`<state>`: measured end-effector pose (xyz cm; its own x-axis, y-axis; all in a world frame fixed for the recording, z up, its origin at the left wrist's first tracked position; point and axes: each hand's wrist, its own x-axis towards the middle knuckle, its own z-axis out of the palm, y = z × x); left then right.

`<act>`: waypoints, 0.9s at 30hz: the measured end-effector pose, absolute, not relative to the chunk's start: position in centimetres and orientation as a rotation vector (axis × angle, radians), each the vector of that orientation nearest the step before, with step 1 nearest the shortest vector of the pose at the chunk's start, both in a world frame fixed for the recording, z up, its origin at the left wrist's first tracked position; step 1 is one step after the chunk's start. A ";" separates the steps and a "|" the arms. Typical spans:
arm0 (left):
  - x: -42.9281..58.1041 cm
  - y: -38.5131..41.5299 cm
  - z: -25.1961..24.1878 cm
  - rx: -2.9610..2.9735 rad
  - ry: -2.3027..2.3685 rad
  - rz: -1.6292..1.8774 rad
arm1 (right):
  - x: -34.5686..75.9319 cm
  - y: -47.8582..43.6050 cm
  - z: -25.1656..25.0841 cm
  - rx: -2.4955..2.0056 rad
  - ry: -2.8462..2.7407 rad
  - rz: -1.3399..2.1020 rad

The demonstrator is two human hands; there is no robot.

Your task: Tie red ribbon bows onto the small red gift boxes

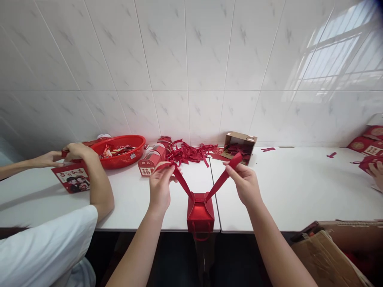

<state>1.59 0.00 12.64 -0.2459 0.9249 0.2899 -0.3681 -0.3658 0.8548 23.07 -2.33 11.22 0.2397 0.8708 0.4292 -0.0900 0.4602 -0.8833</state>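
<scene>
A small red gift box (200,215) stands at the table's front edge between my arms. A red ribbon (220,185) comes out of its top and spreads in a V toward both hands. My left hand (161,185) pinches one end of it, up and to the left of the box. The other end is in the closed fingers of my right hand (243,179), up and to the right. Both ribbon lengths look taut. A thin red cord loop (201,235) hangs at the box's near side.
Behind my left hand stand several red boxes (152,157). Loose ribbons (191,153) lie by the wall, beside a cardboard box (239,145). A red basket (125,159) of sweets is at left, where a co-worker handles a red box (72,177). A carton (332,255) sits front right.
</scene>
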 end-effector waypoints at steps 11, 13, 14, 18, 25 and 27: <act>3.1 0.2 15.8 1.139 0.693 1.772 | 21.1 -1.4 13.0 -0.769 -1.347 0.750; 3.1 0.1 15.9 1.163 0.706 1.787 | 21.0 -1.2 13.1 -0.746 -1.332 0.751; 3.1 0.1 15.9 1.183 0.718 1.788 | 21.0 -1.2 13.2 -0.738 -1.326 0.753; 3.0 0.2 15.4 1.222 0.768 1.779 | 20.8 -1.4 13.9 -0.718 -1.319 0.739; 2.7 0.2 14.4 1.222 0.831 1.737 | 21.1 -1.8 15.3 -0.695 -1.294 0.696; 2.7 0.1 14.5 1.232 0.814 1.744 | 21.1 -1.7 15.4 -0.694 -1.306 0.698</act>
